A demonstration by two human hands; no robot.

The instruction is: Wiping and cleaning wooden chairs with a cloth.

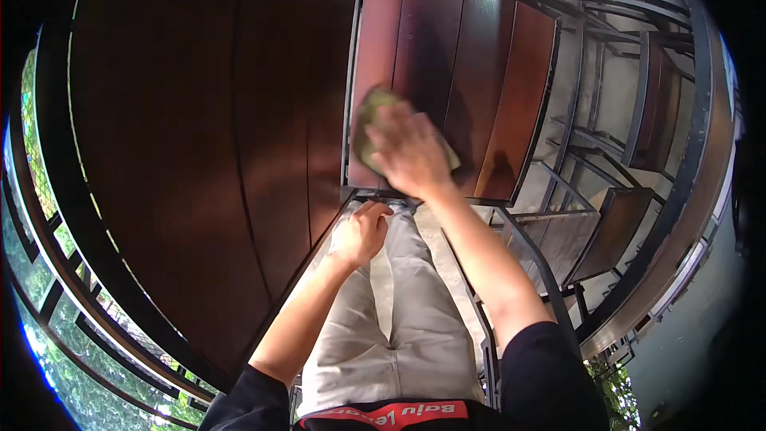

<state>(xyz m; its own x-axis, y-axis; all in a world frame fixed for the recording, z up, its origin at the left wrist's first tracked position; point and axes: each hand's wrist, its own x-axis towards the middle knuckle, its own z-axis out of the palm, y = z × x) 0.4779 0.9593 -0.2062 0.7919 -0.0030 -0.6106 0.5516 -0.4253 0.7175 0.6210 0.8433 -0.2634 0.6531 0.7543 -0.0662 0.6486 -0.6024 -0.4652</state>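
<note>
Under the spread fingers of my right hand [410,149] lies a yellow-green cloth [371,126], pressed flat against reddish-brown wooden boards. Motion blurs both hand and cloth. The boards form a slatted wooden seat [485,54] set in a dark metal frame, with the cloth at its near left part. My left hand [362,232] hangs over my trouser leg, just short of the seat's near edge. Its fingers are loosely curled and its palm is hidden, so I see nothing in it.
To the left stands a large dark-brown wooden tabletop [179,131], its edge close to my left forearm. Several metal-framed chairs or benches with wooden parts [616,233] crowd the right side. A metal railing [78,287] curves along the far left, with greenery beyond.
</note>
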